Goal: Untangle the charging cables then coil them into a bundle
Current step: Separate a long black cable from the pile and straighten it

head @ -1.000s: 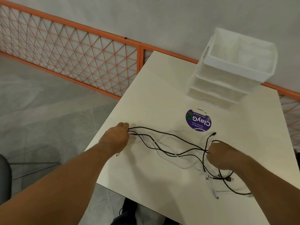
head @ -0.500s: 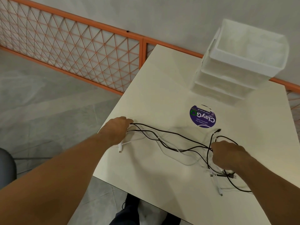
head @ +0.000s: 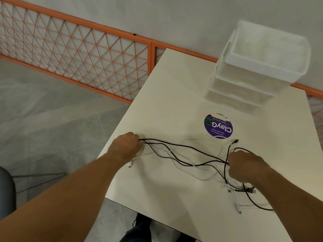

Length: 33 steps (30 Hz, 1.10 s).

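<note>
Several black charging cables [head: 185,147] and white charging cables [head: 176,164] lie stretched and crossing on the cream table [head: 174,88]. My left hand [head: 125,147] grips the cables' left ends near the table's left edge; a white plug [head: 129,165] trails below it. My right hand [head: 244,165] grips the cables on the right, where they bunch. A black plug end [head: 236,141] sticks up above that hand. More plugs and loose loops [head: 244,191] lie under and behind my right wrist, partly hidden.
A stack of white baskets [head: 258,70] stands at the back right of the table. A round purple sticker [head: 218,127] is on the tabletop beyond the cables. An orange lattice fence [head: 73,49] runs behind, left. The table's near edge runs close below my left forearm.
The hands have drawn slightly apart, with the left hand shifting left and the cables pulled a little straighter between them. A white plug came into view below the left hand.
</note>
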Each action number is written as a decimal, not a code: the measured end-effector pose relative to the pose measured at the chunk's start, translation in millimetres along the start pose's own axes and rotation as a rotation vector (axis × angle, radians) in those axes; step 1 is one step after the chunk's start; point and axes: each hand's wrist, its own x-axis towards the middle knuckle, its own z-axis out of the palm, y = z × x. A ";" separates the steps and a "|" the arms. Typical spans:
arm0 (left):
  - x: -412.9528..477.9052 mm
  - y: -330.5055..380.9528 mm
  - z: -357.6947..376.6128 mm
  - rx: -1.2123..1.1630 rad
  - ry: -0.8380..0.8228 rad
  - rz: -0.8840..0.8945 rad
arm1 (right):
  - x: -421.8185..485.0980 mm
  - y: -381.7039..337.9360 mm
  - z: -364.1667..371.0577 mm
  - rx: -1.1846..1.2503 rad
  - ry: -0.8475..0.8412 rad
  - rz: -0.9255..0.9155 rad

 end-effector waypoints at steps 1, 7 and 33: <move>0.0 0.7 0.9 0.030 0.013 -0.004 | -0.5 -0.5 -0.2 -0.005 -0.002 -0.001; -3.2 7.3 5.6 0.166 0.072 0.002 | -1.8 -1.6 -0.5 -0.038 -0.004 0.005; -9.7 12.0 0.8 0.194 0.061 0.099 | -3.7 -9.0 -3.5 -0.029 -0.006 0.022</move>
